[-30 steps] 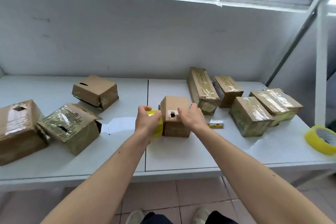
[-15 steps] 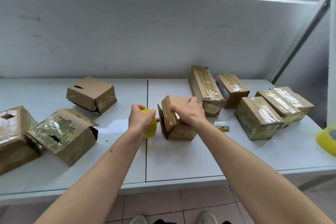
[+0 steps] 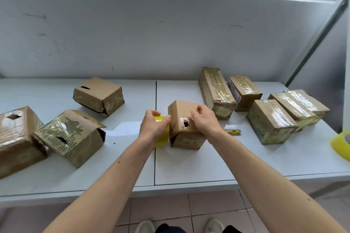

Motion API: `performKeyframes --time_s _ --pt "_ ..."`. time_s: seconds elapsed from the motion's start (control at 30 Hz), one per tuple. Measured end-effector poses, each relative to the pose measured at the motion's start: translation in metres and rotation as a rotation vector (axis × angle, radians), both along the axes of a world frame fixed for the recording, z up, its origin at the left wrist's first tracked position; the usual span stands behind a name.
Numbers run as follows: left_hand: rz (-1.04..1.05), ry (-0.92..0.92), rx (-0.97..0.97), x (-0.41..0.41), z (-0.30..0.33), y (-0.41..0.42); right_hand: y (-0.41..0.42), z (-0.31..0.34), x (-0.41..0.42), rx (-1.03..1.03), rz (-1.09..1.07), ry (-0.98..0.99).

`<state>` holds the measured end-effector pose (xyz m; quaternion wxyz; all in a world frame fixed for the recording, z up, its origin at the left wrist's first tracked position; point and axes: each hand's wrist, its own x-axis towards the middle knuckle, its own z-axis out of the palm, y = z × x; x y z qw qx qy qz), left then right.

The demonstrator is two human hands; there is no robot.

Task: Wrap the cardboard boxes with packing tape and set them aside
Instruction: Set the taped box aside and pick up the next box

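Taping step, frame centre: left hand (image 3: 153, 128) grips yellow tape roll (image 3: 163, 134), right hand (image 3: 204, 122) fingers curled on small box (image 3: 184, 125); next, likely pull tape around.

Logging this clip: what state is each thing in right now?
Left hand: grips tape roll.
Right hand: holds middle box, torn hole showing.
Four right boxes: taped.
Three left boxes: torn.
Spare roll: lies at table edge.

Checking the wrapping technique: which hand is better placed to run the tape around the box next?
Left. The left hand already grips the yellow tape roll beside the box; the right hand steadies it.
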<state>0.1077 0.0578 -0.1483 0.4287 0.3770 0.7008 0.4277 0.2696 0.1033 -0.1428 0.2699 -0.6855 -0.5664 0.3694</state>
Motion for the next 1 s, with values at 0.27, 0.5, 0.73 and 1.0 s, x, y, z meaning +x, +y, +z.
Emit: performKeyframes --time_s 0.27,0.5,0.73,1.0 --pt "0.019 0.033 0.105 -0.013 0.010 -0.010 -0.013 0.002 -0.004 0.078 0.072 -0.125" --pt "-0.090 0.280 -0.002 0.005 0.014 -0.018 -0.028 -0.009 0.007 0.065 -0.006 0.007" --pt "-0.025 0.207 0.005 0.010 0.009 -0.018 -0.028 -0.017 0.006 0.003 -0.021 0.201" --pt "0.026 0.096 0.030 -0.001 0.019 -0.031 -0.045 -0.011 0.007 0.182 -0.060 0.112"
